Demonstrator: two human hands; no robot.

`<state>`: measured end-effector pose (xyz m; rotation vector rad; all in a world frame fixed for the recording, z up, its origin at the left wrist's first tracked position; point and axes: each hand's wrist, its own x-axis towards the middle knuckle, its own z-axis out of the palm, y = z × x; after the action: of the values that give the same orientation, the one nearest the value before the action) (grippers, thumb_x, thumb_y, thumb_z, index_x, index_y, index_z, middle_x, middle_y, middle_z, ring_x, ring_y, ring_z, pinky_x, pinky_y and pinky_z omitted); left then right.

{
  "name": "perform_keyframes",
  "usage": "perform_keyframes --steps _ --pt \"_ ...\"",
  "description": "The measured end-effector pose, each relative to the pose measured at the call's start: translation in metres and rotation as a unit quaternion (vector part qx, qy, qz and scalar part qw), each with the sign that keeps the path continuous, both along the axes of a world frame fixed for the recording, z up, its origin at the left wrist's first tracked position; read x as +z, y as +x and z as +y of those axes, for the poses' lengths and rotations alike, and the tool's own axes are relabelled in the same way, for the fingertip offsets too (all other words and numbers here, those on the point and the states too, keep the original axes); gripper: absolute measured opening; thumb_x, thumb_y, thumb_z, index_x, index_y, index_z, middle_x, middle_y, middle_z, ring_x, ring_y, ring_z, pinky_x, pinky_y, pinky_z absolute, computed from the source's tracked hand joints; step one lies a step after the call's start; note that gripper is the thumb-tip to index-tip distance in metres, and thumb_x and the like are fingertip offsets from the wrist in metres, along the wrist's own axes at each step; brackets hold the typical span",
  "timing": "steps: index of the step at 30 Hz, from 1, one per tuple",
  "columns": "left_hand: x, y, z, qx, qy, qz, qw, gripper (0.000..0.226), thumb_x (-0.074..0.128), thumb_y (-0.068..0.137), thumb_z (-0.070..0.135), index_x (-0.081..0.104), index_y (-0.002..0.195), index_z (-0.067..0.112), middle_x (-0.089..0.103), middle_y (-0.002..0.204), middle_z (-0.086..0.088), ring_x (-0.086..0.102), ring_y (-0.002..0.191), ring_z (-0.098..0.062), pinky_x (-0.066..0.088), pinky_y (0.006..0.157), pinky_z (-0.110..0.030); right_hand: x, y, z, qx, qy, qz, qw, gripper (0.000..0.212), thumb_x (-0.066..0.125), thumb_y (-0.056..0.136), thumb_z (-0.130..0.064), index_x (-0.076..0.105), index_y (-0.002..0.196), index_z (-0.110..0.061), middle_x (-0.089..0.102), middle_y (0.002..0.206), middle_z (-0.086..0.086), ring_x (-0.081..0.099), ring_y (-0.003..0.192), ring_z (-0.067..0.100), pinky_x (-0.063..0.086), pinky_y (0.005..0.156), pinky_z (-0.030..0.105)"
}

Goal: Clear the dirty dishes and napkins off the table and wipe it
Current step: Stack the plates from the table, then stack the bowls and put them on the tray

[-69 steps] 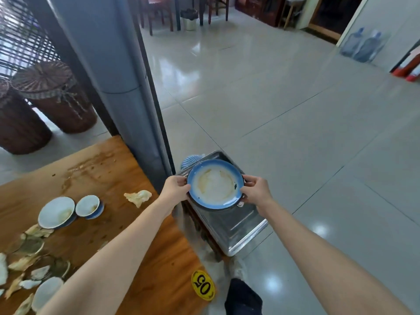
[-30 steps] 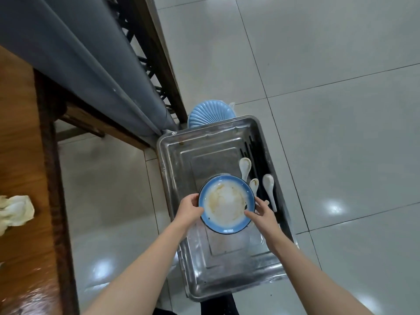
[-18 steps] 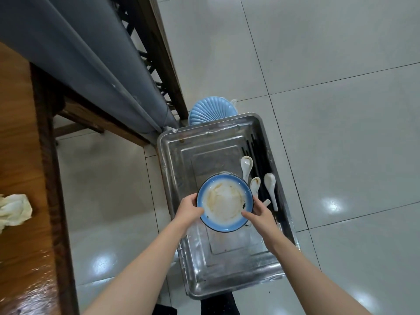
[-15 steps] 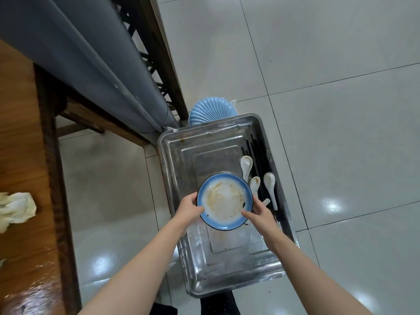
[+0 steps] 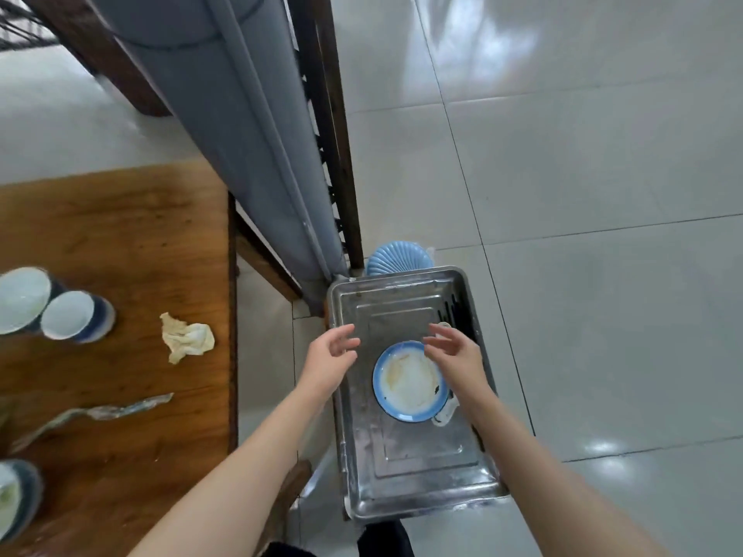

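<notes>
A dirty blue-rimmed plate (image 5: 406, 383) lies in the steel tray (image 5: 386, 496) on the floor side of the table. My left hand (image 5: 327, 361) hovers above the tray's left rim with relaxed fingers, holding nothing. Just above the plate's right edge, my right hand (image 5: 456, 355) is empty too, fingers loosely spread. A white spoon (image 5: 444, 418) pokes out from under the plate, and dark chopsticks (image 5: 454, 311) lie along the tray's right wall. On the wooden table (image 5: 120, 243) sit a crumpled napkin (image 5: 187, 337) and two blue-and-white bowls (image 5: 74, 321), (image 5: 20, 299).
A grey pillar (image 5: 225, 126) and a dark wooden frame (image 5: 325, 126) stand between table and tray. A blue ribbed dish (image 5: 398, 257) sits behind the tray. A clear wrapper (image 5: 100, 414) and another bowl (image 5: 16, 500) lie on the table's near left. Glossy floor tiles stretch to the right.
Both hands have let go of the plate and lifted off it; it now rests in the tray over the spoons. The view has swung left, showing the table again.
</notes>
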<state>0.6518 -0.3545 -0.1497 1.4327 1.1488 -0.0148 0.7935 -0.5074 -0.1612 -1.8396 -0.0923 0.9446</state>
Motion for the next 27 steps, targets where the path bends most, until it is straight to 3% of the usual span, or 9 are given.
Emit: perform_keyframes --steps 3,5,9,16,20,25,27 --pt "0.041 -0.016 0.015 0.027 0.023 -0.02 0.999 0.047 0.058 0.089 -0.003 0.053 0.133 0.014 0.069 0.103 0.002 0.063 0.091 -0.003 0.049 0.073 -0.014 0.043 -0.002 0.027 0.042 0.026 -0.025 0.998 0.033 0.064 0.087 -0.007 0.063 0.114 -0.026 0.07 0.097 -0.003 0.066 0.096 0.014 0.054 0.083 0.032" --pt "0.069 -0.029 0.028 0.047 0.031 -0.034 0.998 0.048 0.06 0.09 0.001 0.053 0.133 0.019 0.069 0.1 0.01 0.062 0.091 0.001 0.049 0.066 -0.011 0.071 -0.007 0.046 0.067 0.048 -0.038 0.996 0.034 0.064 0.087 -0.009 0.062 0.118 -0.023 0.07 0.099 -0.002 0.066 0.095 0.012 0.054 0.081 0.027" --pt "0.12 -0.059 0.054 0.097 0.066 -0.063 0.991 0.046 0.062 0.091 0.004 0.053 0.133 0.021 0.068 0.112 0.003 0.061 0.091 0.0 0.048 0.067 -0.014 0.121 -0.028 0.079 0.099 0.067 -0.062 0.991 0.03 0.063 0.089 -0.011 0.062 0.116 -0.024 0.069 0.094 -0.009 0.064 0.084 0.002 0.045 0.063 0.009" --pt "0.182 -0.145 0.094 0.178 0.075 -0.117 0.974 0.042 0.06 0.092 0.006 0.054 0.129 0.025 0.067 0.107 0.008 0.065 0.096 -0.009 0.051 0.073 -0.022 0.185 -0.102 0.13 0.168 0.069 -0.132 0.975 0.033 0.062 0.09 -0.008 0.06 0.122 -0.018 0.067 0.099 -0.001 0.062 0.085 0.01 0.045 0.066 0.014" --pt "0.193 -0.214 0.108 0.188 0.067 -0.142 0.97 0.043 0.06 0.091 0.002 0.055 0.129 0.02 0.064 0.118 -0.001 0.062 0.106 -0.019 0.049 0.078 -0.025 0.202 -0.164 0.149 0.19 0.084 -0.167 0.964 0.04 0.06 0.087 0.004 0.059 0.123 -0.014 0.065 0.103 0.005 0.061 0.088 0.013 0.046 0.069 0.013" --pt "0.195 -0.308 0.125 0.191 0.065 -0.134 0.97 0.043 0.062 0.088 -0.001 0.057 0.122 0.025 0.064 0.119 0.0 0.063 0.107 -0.022 0.052 0.079 -0.028 0.209 -0.248 0.167 0.199 0.075 -0.172 0.962 0.042 0.063 0.084 0.007 0.059 0.12 -0.015 0.066 0.103 0.004 0.064 0.094 0.016 0.053 0.073 0.019" --pt "0.193 -0.344 0.131 0.199 0.064 -0.119 0.971 0.047 0.06 0.089 -0.002 0.054 0.129 0.023 0.061 0.121 0.0 0.06 0.111 -0.023 0.054 0.085 -0.032 0.211 -0.28 0.179 0.198 0.073 -0.184 0.96 0.04 0.063 0.085 0.004 0.06 0.116 -0.02 0.065 0.1 -0.001 0.063 0.09 0.011 0.051 0.066 0.012"
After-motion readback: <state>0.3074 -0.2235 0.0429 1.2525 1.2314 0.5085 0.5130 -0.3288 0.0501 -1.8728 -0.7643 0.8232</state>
